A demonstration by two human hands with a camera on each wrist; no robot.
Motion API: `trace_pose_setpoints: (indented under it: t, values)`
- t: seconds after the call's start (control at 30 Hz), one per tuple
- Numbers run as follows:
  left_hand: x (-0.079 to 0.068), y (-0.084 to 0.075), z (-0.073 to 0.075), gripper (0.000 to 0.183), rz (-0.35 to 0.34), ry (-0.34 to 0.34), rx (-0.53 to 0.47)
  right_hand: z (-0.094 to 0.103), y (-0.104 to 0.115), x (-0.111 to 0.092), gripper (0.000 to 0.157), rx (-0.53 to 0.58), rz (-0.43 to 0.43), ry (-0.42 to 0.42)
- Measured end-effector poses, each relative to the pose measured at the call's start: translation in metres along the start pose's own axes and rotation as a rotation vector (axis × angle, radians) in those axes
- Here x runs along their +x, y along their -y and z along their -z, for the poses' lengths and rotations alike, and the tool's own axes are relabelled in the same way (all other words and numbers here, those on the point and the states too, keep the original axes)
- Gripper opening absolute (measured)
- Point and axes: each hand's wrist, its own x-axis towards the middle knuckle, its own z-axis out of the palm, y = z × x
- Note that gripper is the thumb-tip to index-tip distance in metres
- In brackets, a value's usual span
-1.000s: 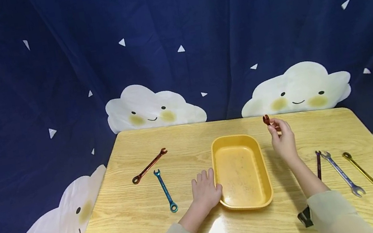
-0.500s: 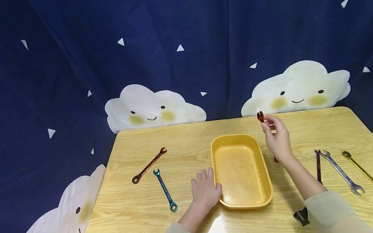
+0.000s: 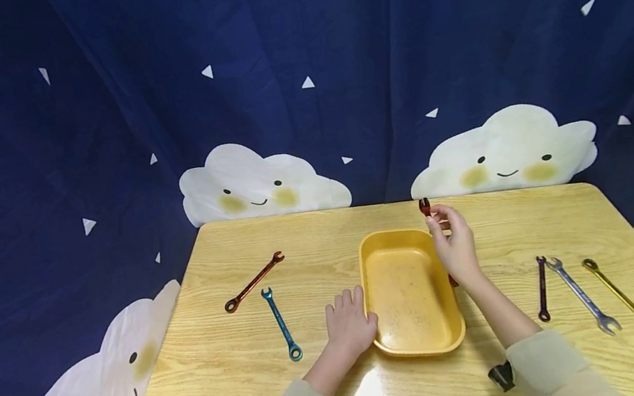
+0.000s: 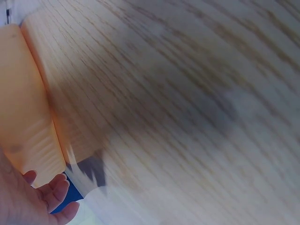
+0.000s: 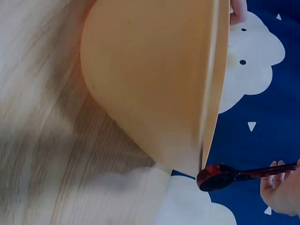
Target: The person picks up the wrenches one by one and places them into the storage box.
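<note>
My right hand (image 3: 455, 244) pinches a red combination wrench (image 3: 425, 207) above the far right corner of the yellow tray (image 3: 389, 355). The wrench's open end points away from me, past the fingertips. In the right wrist view its ring end (image 5: 215, 178) appears beside the tray rim; whether they touch I cannot tell. My left hand (image 3: 349, 325) holds the tray's left rim, thumb over the edge and fingers outside, loosely bent in the left wrist view. The thumb's inner side is hidden there.
Left of the tray lie an orange-red wrench (image 3: 254, 282) and a blue wrench (image 3: 281, 323). On the right lie a purple wrench (image 3: 542, 289), a silver-blue wrench (image 3: 582, 295) and a gold wrench (image 3: 626, 299). A blue cloud-print curtain (image 3: 357, 63) hangs behind the table.
My right hand has moved left with the red wrench, from right of the tray to its far right corner. The left hand and tray have stayed still.
</note>
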Motion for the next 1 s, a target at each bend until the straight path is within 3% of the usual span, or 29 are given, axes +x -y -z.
trace_pose_setpoints:
  t: [0.43, 1.0]
  values:
    - [0.000, 0.000, 0.000, 0.045, -0.001, -0.007, -0.003, -0.016, 0.005, -0.009, 0.020, 0.011, 0.033, 0.026]
    - [-0.001, 0.000, 0.000, 0.046, 0.002, 0.003, -0.008, -0.039, -0.011, -0.031, 0.019, -0.034, -0.038, 0.108]
